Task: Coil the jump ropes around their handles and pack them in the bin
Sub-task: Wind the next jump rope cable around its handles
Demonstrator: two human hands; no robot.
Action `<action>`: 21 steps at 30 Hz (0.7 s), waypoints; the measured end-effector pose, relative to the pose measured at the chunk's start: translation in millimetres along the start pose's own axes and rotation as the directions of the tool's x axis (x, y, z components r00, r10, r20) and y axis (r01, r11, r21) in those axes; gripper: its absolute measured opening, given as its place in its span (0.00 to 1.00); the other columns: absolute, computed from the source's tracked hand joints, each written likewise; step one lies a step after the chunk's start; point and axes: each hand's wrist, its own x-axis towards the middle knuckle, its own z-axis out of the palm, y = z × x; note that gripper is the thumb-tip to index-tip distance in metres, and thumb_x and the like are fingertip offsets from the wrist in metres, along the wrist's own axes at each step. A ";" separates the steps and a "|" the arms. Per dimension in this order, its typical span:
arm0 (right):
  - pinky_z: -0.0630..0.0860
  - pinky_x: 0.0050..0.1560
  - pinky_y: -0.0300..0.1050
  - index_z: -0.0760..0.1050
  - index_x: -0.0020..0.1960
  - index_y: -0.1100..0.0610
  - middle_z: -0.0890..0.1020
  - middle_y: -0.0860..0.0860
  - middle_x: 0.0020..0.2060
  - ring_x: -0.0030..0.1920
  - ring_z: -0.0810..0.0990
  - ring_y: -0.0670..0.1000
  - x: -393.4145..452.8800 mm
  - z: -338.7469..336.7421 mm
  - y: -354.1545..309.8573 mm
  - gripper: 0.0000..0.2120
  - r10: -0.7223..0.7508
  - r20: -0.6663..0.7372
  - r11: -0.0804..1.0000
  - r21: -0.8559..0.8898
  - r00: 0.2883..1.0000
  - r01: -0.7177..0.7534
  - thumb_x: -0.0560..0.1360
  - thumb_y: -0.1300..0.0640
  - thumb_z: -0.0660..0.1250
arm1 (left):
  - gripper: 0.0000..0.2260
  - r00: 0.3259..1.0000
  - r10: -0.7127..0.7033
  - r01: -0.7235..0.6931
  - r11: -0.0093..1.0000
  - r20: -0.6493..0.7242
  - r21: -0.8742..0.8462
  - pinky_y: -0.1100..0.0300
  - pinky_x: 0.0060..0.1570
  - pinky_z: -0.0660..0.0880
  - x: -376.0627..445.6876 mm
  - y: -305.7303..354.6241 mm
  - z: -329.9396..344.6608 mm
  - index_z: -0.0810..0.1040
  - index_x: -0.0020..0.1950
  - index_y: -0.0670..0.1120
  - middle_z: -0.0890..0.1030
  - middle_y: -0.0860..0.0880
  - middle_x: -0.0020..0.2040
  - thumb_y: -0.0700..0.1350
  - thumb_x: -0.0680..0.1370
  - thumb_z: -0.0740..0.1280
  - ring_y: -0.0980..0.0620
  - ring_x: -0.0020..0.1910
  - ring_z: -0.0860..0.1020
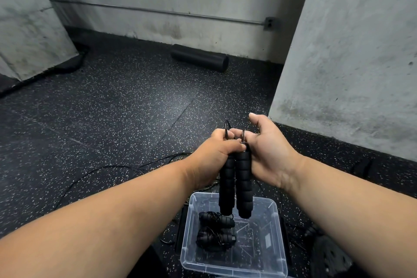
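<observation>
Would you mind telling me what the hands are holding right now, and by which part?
The two black foam handles of a jump rope, side by side. The left hand and right hand grip them at their upper, rope ends.

Handles (235,184) — upper ends hidden inside left hand (213,156) and right hand (268,153). Bin (279,228) — near rim cut by bottom edge. Dark object (327,257) at lower right: unidentifiable.

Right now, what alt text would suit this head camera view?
Two bare hands, left hand and right hand, hold a pair of black foam jump rope handles upright together above a clear plastic bin holding two coiled ropes, on speckled gym flooring.
</observation>
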 end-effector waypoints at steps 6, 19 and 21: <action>0.77 0.64 0.58 0.71 0.71 0.59 0.76 0.58 0.55 0.54 0.79 0.58 -2.3 1.1 -4.3 0.34 0.006 0.047 1.000 0.019 0.999 -0.007 0.79 0.33 0.59 | 0.19 0.997 0.070 -0.064 0.986 -0.034 0.156 0.51 0.54 0.79 0.3 -1.7 -1.9 0.72 0.59 0.48 0.81 0.47 0.50 0.50 0.75 0.77 0.51 0.48 0.80; 0.77 0.50 0.51 0.80 0.62 0.59 0.83 0.66 0.57 0.53 0.82 0.62 -5.6 -13.5 12.7 0.22 0.121 0.100 0.899 -0.433 0.988 -0.067 0.74 0.46 0.70 | 0.13 0.986 0.044 -0.093 0.948 -0.161 -0.305 0.51 0.55 0.82 12.1 35.0 -22.5 0.71 0.66 0.46 0.77 0.42 0.63 0.39 0.83 0.69 0.49 0.52 0.80; 0.74 0.46 0.49 0.81 0.58 0.58 0.84 0.63 0.53 0.49 0.83 0.62 -4.8 -16.0 10.0 0.20 0.145 0.119 0.888 -0.453 0.982 -0.076 0.71 0.48 0.72 | 0.14 0.990 0.033 -0.078 0.938 -0.139 -0.337 0.49 0.60 0.81 10.0 33.0 -18.8 0.72 0.67 0.47 0.79 0.43 0.62 0.40 0.83 0.69 0.48 0.52 0.81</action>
